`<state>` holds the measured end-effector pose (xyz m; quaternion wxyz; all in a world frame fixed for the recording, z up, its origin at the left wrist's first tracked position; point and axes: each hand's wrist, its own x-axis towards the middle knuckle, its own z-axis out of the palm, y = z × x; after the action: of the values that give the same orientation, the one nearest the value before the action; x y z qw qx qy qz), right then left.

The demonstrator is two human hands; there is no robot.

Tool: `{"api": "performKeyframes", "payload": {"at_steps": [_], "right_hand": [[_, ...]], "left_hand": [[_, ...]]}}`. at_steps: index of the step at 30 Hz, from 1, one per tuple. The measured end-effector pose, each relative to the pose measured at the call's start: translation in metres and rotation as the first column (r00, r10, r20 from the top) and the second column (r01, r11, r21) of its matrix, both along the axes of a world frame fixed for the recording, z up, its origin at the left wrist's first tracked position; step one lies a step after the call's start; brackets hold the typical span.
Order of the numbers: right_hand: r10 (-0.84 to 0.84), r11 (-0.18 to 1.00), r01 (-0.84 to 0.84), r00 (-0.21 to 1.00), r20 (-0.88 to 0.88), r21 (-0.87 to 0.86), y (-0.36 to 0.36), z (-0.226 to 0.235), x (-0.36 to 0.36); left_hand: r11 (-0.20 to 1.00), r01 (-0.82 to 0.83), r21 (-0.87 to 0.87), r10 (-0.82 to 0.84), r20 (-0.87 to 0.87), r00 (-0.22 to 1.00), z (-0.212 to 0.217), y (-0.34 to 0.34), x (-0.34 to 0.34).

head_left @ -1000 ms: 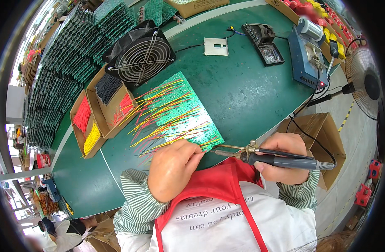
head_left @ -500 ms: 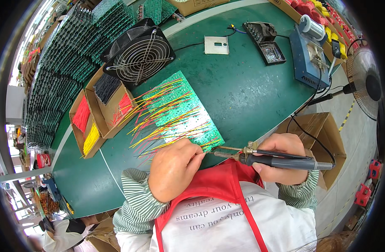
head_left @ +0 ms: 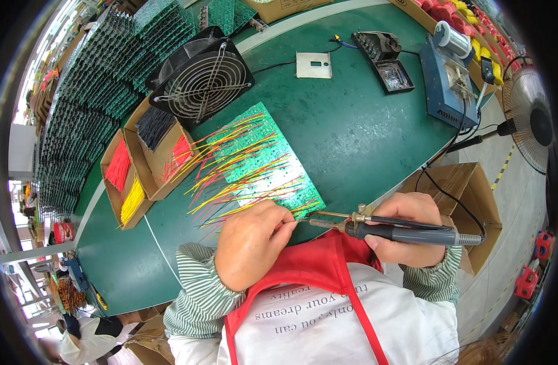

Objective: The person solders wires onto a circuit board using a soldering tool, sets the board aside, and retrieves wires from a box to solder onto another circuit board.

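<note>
My right hand (head_left: pixel 408 228) is wrapped round a grey and black soldering iron (head_left: pixel 406 233) with a thin metal feed tube along its top. The iron's tip points left, at the near corner of a green circuit board (head_left: pixel 297 176). My left hand (head_left: pixel 254 242) is closed in a pinch right beside that corner, close to the tip; what the fingertips hold is hidden or too small to make out. Rows of red, yellow and black wires (head_left: pixel 254 146) lie across the board, their free ends reaching left over the green table (head_left: pixel 346 140).
A black fan (head_left: pixel 203 79) stands beyond the cardboard trays (head_left: pixel 146 176) of cut wires at left. Stacked circuit boards (head_left: pixel 90 97) rise behind them. At right are a blue solder feeder (head_left: pixel 449 85), a black iron stand (head_left: pixel 385 61) and an open carton (head_left: pixel 473 201) below the table edge.
Both my hands, the soldering iron and the board hold almost the same place. A person in the background at lower left has shifted slightly.
</note>
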<state>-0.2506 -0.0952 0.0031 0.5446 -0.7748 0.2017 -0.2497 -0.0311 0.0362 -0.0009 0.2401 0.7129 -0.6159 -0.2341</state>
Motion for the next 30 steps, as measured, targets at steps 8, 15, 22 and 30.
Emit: {"api": "performKeyframes", "payload": {"at_steps": [8, 15, 22, 30], "right_hand": [[0.019, 0.999, -0.018, 1.0, 0.013, -0.026, -0.002, -0.002, 0.001], [-0.02, 0.997, 0.021, 1.0, 0.015, -0.067, -0.005, 0.003, -0.007], [-0.077, 0.993, 0.077, 0.997, 0.014, -0.092, -0.006, 0.0, -0.019], [-0.077, 0.994, 0.078, 0.997, 0.01, -0.074, -0.008, -0.001, -0.019]], "left_hand": [[1.0, 0.01, 0.02, -0.01, 0.003, 1.0, 0.002, -0.003, 0.001], [1.0, -0.001, 0.016, 0.0, 0.019, 1.0, 0.008, 0.0, -0.001], [0.976, -0.027, -0.217, 0.066, 0.173, 0.983, 0.017, -0.008, -0.009], [0.997, 0.006, -0.081, -0.002, 0.047, 0.999, -0.003, -0.016, -0.014]]}}
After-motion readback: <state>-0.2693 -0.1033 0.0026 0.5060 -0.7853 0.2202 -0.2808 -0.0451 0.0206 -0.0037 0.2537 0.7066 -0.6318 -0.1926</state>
